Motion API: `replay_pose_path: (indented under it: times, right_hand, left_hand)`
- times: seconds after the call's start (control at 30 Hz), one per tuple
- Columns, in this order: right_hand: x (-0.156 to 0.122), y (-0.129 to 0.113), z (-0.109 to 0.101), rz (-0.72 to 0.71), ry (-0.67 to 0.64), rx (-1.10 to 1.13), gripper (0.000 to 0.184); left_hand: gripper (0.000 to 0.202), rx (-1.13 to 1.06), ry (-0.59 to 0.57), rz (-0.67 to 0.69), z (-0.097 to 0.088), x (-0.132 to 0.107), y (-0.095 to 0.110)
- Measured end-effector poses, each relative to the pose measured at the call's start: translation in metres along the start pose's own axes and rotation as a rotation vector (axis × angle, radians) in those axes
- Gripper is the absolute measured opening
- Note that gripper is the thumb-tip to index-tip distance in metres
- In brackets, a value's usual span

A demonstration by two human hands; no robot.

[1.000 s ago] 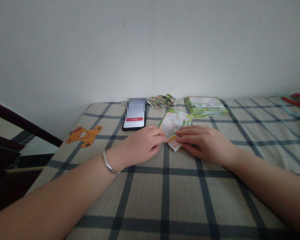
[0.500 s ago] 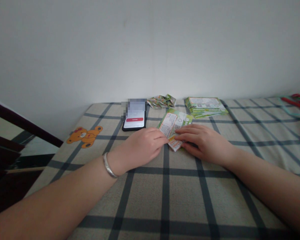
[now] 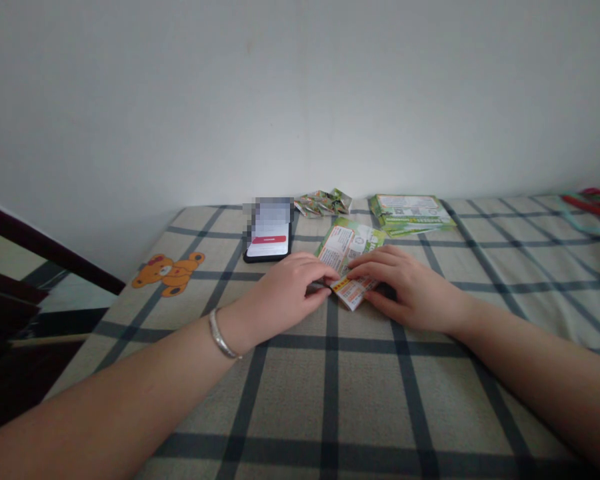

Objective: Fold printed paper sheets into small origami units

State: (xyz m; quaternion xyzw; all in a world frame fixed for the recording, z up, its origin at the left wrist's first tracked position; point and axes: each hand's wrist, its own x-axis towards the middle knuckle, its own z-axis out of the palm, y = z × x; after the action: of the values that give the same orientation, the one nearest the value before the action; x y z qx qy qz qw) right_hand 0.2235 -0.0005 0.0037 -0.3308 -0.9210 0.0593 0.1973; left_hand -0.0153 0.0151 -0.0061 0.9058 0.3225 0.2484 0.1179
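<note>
A green and white printed paper leaflet [image 3: 341, 245] lies slanted on the checked cloth between my hands, its near end creased and slightly raised. My left hand [image 3: 291, 288], with a silver bangle at the wrist, pinches the leaflet's left edge between thumb and fingers. From the other side my right hand [image 3: 406, 285] grips the right edge, fingers on top and thumb at the near side. Just beyond the leaflet lies a folded piece [image 3: 324, 203] of similar green printed paper. A stack of such leaflets [image 3: 414, 208] rests at the back right.
A phone [image 3: 268, 245] with a lit screen lies left of the leaflet. An orange bear figure [image 3: 169, 272] is on the checked tablecloth [image 3: 290, 407] at the left. Red and green items [image 3: 597, 205] sit at the far right. A wall [image 3: 300, 100] rises behind the table.
The leaflet's near end has shifted slightly toward me and shows a sharper crease. My left fingers have moved from flat beside it into a pinch; my right hand has shifted a little.
</note>
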Motion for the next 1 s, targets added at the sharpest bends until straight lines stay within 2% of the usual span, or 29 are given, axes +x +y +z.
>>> replay_pose_path:
  times: [0.23,0.4,0.77,1.0]
  right_hand:
    - [-0.002,0.000,0.001,-0.002,0.023,0.048,0.028]
    - [-0.003,-0.001,0.003,0.029,0.034,0.095,0.035]
    - [-0.002,-0.003,0.006,0.050,0.067,0.152,0.034]
    - [0.000,-0.004,0.007,0.085,0.098,0.158,0.029]
  left_hand:
    - [0.017,-0.172,0.015,-0.140,0.000,0.001,0.007]
    - [0.015,-0.204,0.039,-0.132,0.001,0.001,0.011]
    - [0.014,-0.409,0.078,-0.184,0.006,-0.002,0.012]
    - [0.019,-0.363,0.107,-0.198,0.004,0.000,0.015]
